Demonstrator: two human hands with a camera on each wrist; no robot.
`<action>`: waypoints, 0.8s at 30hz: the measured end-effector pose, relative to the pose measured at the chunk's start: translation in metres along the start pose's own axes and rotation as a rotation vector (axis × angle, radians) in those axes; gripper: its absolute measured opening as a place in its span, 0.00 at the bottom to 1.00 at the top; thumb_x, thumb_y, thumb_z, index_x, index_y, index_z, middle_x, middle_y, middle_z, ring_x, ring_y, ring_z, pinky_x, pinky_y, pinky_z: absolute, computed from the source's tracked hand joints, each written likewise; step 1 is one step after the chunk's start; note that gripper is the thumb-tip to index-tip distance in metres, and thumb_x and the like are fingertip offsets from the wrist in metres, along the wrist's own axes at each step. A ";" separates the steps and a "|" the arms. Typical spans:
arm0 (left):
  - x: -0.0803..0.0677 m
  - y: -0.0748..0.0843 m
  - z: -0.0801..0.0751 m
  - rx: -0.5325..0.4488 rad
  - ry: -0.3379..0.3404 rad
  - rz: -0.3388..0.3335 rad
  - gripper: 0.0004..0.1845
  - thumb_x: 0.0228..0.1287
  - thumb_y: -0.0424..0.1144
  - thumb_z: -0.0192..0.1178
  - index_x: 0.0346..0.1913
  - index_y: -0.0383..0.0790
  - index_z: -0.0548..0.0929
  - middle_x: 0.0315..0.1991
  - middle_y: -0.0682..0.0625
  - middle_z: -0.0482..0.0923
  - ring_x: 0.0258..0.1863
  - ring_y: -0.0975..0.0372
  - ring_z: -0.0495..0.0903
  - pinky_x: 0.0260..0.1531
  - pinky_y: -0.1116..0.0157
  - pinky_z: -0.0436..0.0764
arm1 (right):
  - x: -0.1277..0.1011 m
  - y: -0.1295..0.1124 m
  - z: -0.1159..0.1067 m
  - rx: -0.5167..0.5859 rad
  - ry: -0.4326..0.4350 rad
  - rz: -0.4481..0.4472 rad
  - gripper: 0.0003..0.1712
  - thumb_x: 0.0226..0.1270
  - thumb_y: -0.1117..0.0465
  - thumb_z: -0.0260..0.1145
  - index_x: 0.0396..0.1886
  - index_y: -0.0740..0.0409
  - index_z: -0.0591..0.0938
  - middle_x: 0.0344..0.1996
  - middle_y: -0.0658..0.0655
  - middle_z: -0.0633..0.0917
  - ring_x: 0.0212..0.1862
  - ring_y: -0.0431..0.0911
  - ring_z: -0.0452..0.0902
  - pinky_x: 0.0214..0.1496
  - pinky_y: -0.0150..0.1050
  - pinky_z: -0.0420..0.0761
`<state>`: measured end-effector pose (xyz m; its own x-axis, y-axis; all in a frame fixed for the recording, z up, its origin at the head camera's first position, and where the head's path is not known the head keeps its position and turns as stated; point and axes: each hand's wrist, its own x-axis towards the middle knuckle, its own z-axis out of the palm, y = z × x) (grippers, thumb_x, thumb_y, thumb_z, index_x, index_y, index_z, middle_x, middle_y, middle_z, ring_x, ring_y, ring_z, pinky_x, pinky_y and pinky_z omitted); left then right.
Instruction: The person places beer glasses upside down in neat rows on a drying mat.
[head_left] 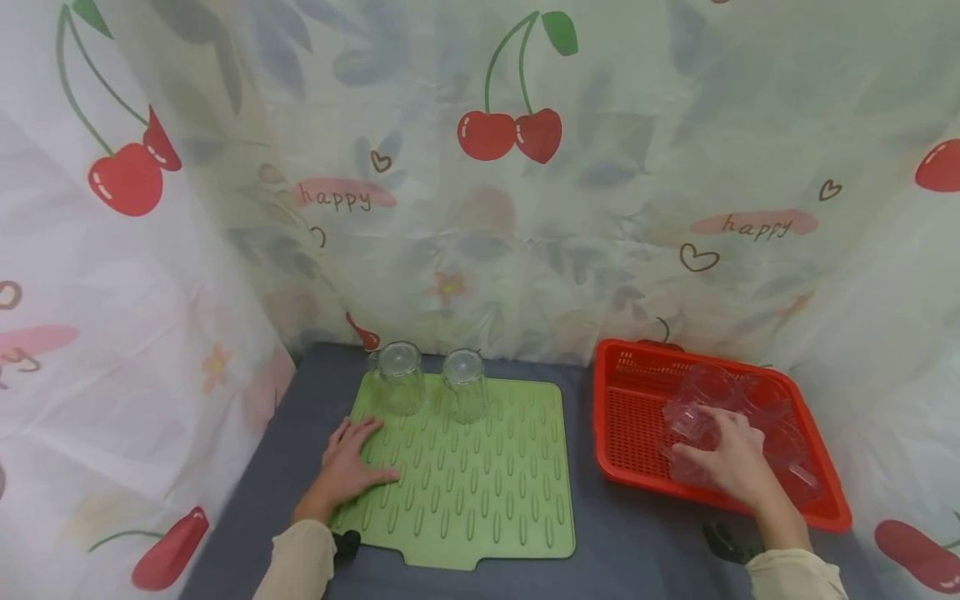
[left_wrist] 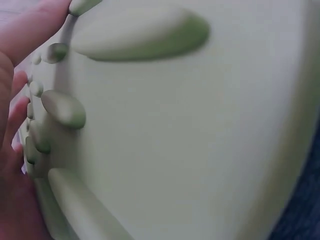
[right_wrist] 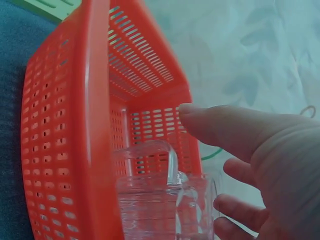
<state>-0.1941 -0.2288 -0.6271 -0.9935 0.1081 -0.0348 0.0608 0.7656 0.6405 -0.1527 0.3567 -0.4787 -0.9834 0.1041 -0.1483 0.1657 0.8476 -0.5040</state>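
The right hand [head_left: 731,462] reaches into the red basket [head_left: 630,433] at the right of the desk [head_left: 637,542] and lies over a clear glass mug [head_left: 690,425] at the near side of the heap of clear glassware there. In the right wrist view that mug [right_wrist: 165,205] stands against the basket's slotted wall [right_wrist: 65,150], its handle upward, with the thumb stretched out above it and the other fingers curving round its far side — the grip is closing about the mug, though whether the fingers press the glass cannot be told. More clear mugs [head_left: 757,400] lie crowded together behind and beside it in the same basket. The left hand [head_left: 348,467] lies flat on the left part of the green ribbed drying mat [head_left: 480,492], fingers straight and spread, grasping nothing; the left wrist view shows the same mat [left_wrist: 190,140] very close and blurred, with the fingertips at its edge. At the far edge of the mat stand two glasses [head_left: 399,377] upside down, side by side and just apart — well clear of the left hand. A cherry-printed curtain [head_left: 510,167] hangs round the back and sides of the desk.
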 end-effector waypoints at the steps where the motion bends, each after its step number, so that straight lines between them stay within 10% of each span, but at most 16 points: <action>1: 0.000 0.000 0.000 -0.003 -0.005 -0.005 0.56 0.45 0.62 0.79 0.77 0.47 0.67 0.81 0.43 0.56 0.82 0.39 0.39 0.70 0.26 0.48 | 0.001 0.000 0.001 -0.007 0.001 0.004 0.60 0.56 0.40 0.78 0.78 0.64 0.59 0.70 0.79 0.57 0.65 0.75 0.49 0.56 0.76 0.72; 9: 0.003 -0.004 0.001 0.002 -0.016 -0.023 0.57 0.44 0.65 0.79 0.78 0.50 0.66 0.82 0.46 0.55 0.82 0.41 0.38 0.71 0.29 0.48 | 0.005 0.001 0.004 -0.030 0.092 0.069 0.59 0.52 0.45 0.80 0.76 0.64 0.61 0.70 0.81 0.55 0.66 0.78 0.45 0.63 0.80 0.51; 24: 0.002 -0.001 0.001 -0.014 -0.003 -0.010 0.57 0.43 0.63 0.80 0.77 0.48 0.67 0.81 0.44 0.56 0.82 0.40 0.39 0.70 0.29 0.48 | 0.008 0.003 -0.001 -0.099 0.080 0.083 0.52 0.53 0.51 0.81 0.71 0.68 0.67 0.65 0.82 0.62 0.62 0.78 0.51 0.59 0.80 0.51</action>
<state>-0.1964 -0.2286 -0.6283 -0.9938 0.1022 -0.0431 0.0497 0.7577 0.6507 -0.1599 0.3605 -0.4805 -0.9700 0.2139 -0.1155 0.2427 0.8812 -0.4056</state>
